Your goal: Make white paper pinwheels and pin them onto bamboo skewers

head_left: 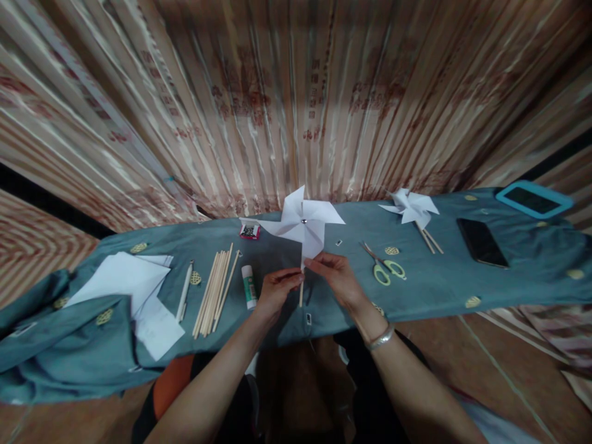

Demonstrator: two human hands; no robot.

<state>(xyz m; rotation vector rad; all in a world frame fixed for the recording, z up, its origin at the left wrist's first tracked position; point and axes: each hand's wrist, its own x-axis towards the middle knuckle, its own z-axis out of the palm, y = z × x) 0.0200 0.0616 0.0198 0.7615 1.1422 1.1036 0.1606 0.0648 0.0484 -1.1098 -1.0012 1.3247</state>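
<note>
A white paper pinwheel (296, 221) with a shiny pin at its centre is held upright over the middle of the table, on a thin wooden stick (301, 295). My left hand (276, 291) pinches the stick from the left, just below the blades. From the right, the fingers of my right hand (337, 276) are closed at the pinwheel's bottom blade, beside the stick. Left of my left hand a glue stick (248, 287) lies on the cloth. Behind it is a small red box of pins (250, 231), partly under one blade.
The table has a green cloth (444, 290). On the left lie paper sheets (120, 277), a pen (185, 290) and several wooden sticks (215, 293). On the right are scissors (383, 268), finished pinwheels (411, 206), a phone (481, 242) and a blue-framed tablet (534, 199).
</note>
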